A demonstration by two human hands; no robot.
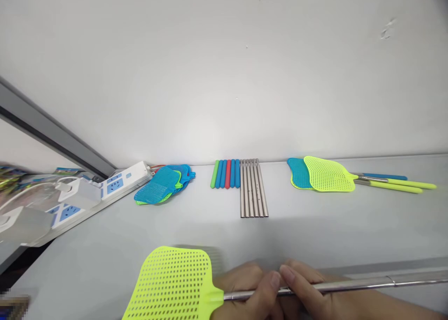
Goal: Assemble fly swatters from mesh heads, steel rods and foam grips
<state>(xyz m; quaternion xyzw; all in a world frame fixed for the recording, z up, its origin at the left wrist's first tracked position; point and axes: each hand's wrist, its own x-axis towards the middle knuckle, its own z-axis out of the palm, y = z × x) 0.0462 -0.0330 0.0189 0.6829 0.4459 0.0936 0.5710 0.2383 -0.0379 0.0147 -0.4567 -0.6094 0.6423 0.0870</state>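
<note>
Low in the head view lies a fly swatter with a yellow mesh head (175, 282) and a silver telescopic rod (353, 285), stretched out toward the right edge. My left hand (250, 289) grips the rod close to the yellow head, thumb on top. Just right of it, my right hand (308, 289) pinches the same rod, and the two thumbs nearly meet. The rod's far right end runs out of view, so its handle is hidden.
Along the wall lie loose swatter heads (161, 184), several coloured handles (227, 174), a row of metal rods (252, 189) and assembled swatters with a yellow-green head (329, 174) on top. Power strips (122, 182) with plugged-in adapters stand at the left on the grey table (105, 254).
</note>
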